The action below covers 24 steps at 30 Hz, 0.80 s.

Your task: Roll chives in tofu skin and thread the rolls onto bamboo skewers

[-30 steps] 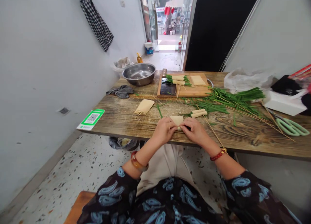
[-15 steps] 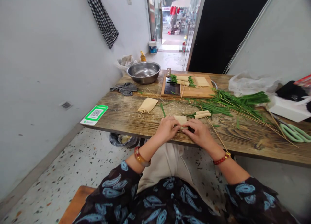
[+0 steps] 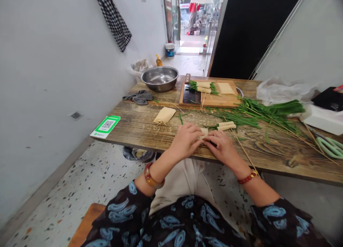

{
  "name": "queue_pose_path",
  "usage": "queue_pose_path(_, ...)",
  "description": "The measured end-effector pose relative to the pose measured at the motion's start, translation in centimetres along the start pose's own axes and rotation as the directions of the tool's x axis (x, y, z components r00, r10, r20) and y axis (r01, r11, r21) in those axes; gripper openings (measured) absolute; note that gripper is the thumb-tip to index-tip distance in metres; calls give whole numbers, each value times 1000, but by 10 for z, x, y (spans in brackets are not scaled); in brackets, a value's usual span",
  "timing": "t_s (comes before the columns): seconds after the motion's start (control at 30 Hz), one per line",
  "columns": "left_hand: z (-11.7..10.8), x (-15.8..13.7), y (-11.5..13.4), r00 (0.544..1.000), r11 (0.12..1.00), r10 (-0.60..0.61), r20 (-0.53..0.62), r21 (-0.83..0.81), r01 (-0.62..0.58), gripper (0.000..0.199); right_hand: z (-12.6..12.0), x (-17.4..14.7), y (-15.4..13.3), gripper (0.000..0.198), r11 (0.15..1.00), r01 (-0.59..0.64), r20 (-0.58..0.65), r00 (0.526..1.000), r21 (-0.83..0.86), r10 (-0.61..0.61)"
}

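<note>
My left hand point(image 3: 187, 140) and my right hand point(image 3: 221, 144) meet at the table's near edge, fingers bent over a beige tofu sheet point(image 3: 204, 131). Both pinch its near part, which looks partly rolled; most of it is hidden under the fingers. Just beyond my right hand lie two finished tofu rolls point(image 3: 226, 126) with green chives poking out at the left. A stack of flat tofu sheets point(image 3: 164, 115) rests beyond my left hand. Loose chives point(image 3: 278, 113) spread to the right, with thin bamboo skewers point(image 3: 245, 150) among them.
On the wooden table point(image 3: 134, 132) stands a steel basin point(image 3: 160, 79) at the back. A cutting board point(image 3: 211, 103) carries a cleaver point(image 3: 192, 97), more rolls and sheets. A grey cloth point(image 3: 138, 97) and a QR card point(image 3: 105, 126) lie left; green-handled scissors point(image 3: 331, 147) lie right.
My left hand has shifted over the sheet toward my right hand and covers more of it. The right hand keeps its pinch. The whole view has moved slightly.
</note>
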<state>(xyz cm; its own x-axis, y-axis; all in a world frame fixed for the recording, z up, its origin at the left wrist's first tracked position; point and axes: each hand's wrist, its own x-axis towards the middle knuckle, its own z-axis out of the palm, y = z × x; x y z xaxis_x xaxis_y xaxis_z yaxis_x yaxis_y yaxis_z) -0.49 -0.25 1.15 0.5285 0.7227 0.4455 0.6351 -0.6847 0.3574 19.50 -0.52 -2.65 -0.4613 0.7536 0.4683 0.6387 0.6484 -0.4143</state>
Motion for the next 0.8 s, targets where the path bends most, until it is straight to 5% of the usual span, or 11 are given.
queue_pose_path(0.1,9,-2,3,991,993,9,134,115,-24,17,0,1,-1,13,1000,-5,-1,1000,-3,5)
queue_pose_path(0.2,20,-11,-3,997,992,-44,69,121,35,21,-1,2,-2,13,1000,-6,-7,1000,1,6)
queue_pose_path(0.33,31,-19,-12,985,984,-167,-45,-67,164,13,-3,2,-2,14,1000,-26,6,1000,15,26)
queue_pose_path(0.47,29,-19,-12,961,958,-276,-29,-83,273,10,-2,1,-1,15,999,-31,13,999,35,31)
queue_pose_path(0.8,26,-20,-15,986,986,-161,35,-39,162,19,2,1,2,18,1000,-15,44,999,-28,16)
